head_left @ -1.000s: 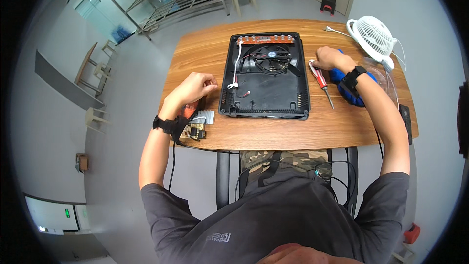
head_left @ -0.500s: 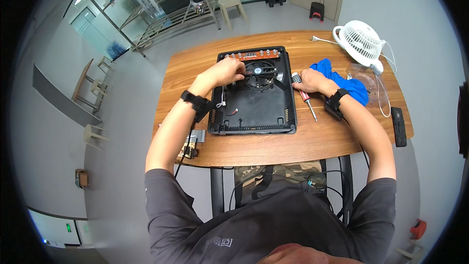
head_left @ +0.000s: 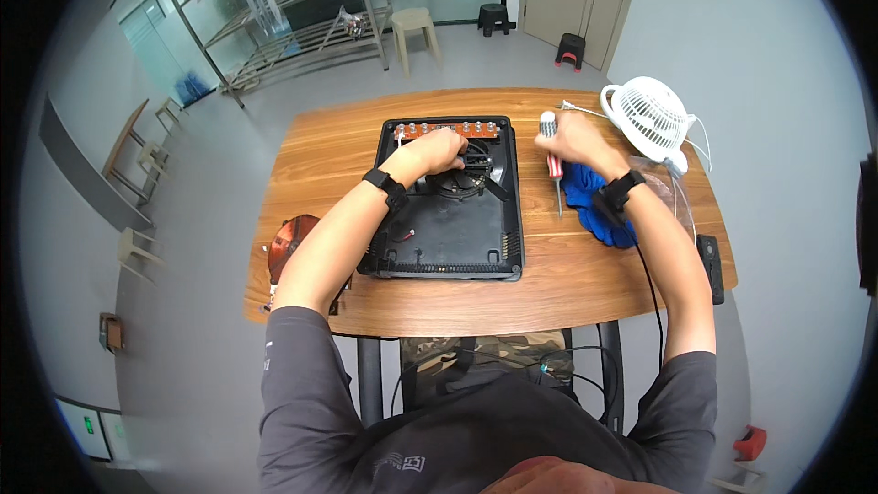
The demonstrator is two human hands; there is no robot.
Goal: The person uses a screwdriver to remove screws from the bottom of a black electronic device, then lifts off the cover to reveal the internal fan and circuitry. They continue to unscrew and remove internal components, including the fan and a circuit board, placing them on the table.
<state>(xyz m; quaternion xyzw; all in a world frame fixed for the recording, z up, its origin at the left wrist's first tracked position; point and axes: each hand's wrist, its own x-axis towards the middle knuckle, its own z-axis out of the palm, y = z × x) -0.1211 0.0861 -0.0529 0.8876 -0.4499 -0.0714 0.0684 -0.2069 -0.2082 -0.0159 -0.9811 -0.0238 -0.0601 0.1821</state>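
An open black appliance housing [head_left: 439, 238] lies on the wooden table in front of me, with a black cooling fan [head_left: 476, 185] mounted in its upper part. My left hand [head_left: 437, 152] reaches over the housing, its fingers closed at the middle of the fan and hiding the hub. Along the housing's far edge runs an orange circuit board [head_left: 476, 129] with several round silver parts. Right of the housing, my right hand [head_left: 583, 141] is wrapped round the handle of a screwdriver [head_left: 554, 165] with a red and white grip. Its shaft points down toward the table, apart from the housing.
Blue cloth gloves [head_left: 594, 210] lie under my right forearm. A white fan [head_left: 649, 114] with its cord stands at the far right, near a clear plastic bag. A black slab-like object [head_left: 711, 267] sits at the right edge. A copper-coloured coil [head_left: 291, 236] lies beside my left forearm.
My right hand has lifted the screwdriver off the table, bringing it more upright. My left hand's fingers have shifted rightward onto the fan's middle. The view has moved, bringing the coil into sight.
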